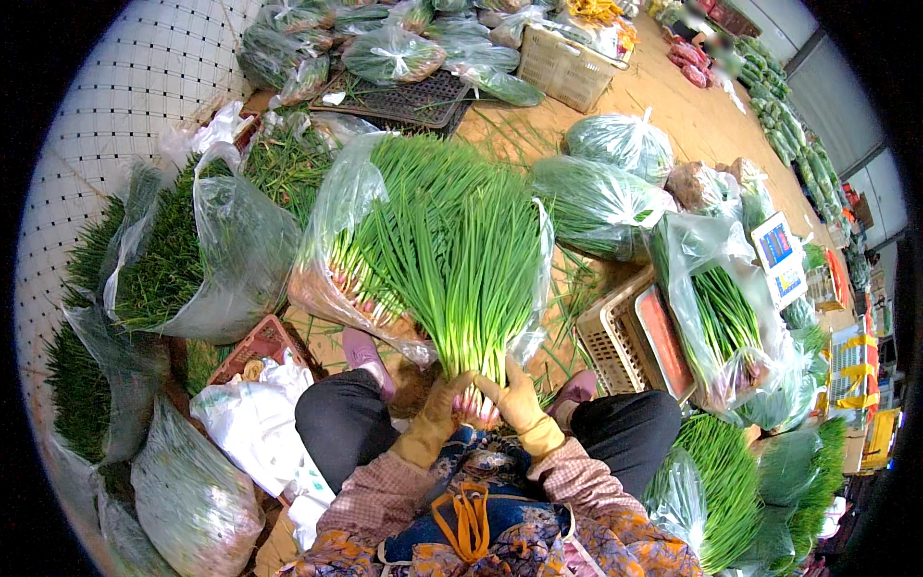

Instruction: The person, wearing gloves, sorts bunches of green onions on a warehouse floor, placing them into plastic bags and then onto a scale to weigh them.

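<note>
A large bunch of spring onions (473, 279) is gripped low, by its white stems and pinkish bulbs, between my two gloved hands. My left hand (430, 418), in a yellow glove, is closed around the left side of the stems. From the right, my right hand (520, 404) closes on the same bunch, its thumb across the front. The green leaves fan out away from me, over an open clear plastic bag (327, 216). More spring onions (370, 279) lie inside that bag, their reddish bulbs showing at the left. Some of the fingers are hidden beneath the bunch.
At the right, a scale with a lit display (781, 255) stands behind a bag of spring onions (726, 308) and a beige crate (615, 332). Open bags of greens (163, 274) crowd the left. Tied bags (596, 207) lie ahead; white plastic bags (255, 413) sit beside my left knee.
</note>
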`<state>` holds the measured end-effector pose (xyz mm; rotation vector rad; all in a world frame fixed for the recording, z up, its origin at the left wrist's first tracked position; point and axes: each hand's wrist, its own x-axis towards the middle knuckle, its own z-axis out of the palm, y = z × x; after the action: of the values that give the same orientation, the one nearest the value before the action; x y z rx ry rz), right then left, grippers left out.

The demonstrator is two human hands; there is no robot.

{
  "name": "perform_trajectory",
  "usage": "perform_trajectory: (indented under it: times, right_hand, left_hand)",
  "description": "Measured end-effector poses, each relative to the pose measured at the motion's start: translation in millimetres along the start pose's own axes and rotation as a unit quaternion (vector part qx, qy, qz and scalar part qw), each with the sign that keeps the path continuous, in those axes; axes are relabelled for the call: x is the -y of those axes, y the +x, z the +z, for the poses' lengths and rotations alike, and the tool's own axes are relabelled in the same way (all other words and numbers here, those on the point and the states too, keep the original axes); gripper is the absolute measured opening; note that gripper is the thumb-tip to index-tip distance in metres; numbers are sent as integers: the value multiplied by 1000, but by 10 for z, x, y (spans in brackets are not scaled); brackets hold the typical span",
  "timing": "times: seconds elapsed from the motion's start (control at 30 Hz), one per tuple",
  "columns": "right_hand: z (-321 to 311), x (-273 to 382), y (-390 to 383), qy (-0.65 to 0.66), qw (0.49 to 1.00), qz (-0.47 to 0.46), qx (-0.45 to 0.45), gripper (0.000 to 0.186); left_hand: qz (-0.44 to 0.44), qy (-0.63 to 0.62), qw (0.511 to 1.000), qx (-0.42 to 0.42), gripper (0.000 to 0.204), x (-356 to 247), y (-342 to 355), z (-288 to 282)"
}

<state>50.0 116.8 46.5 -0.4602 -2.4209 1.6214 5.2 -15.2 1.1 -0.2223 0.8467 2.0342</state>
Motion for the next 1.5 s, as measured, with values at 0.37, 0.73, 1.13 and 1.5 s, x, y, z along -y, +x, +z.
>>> perform_trajectory:
  times: [0.37,0.73,1.13,1.5]
  right_hand:
    - [-4,-568,69,78,983,143,-79,50]
    - [230,358,43,-272,953,-107,85,60]
    - [392,553,-245,-352,909,-196,103,61]
    - [39,600,585,-179,972,-151,25,24]
  left_hand:
    - [208,73,973,64,41,75,-151,208]
    - [66,-108,985,117,60,191,52,-245]
    - [196,-164,949,183,43,138,-118,-90]
    - [28,57,993,103,29,-5,-220,-146]
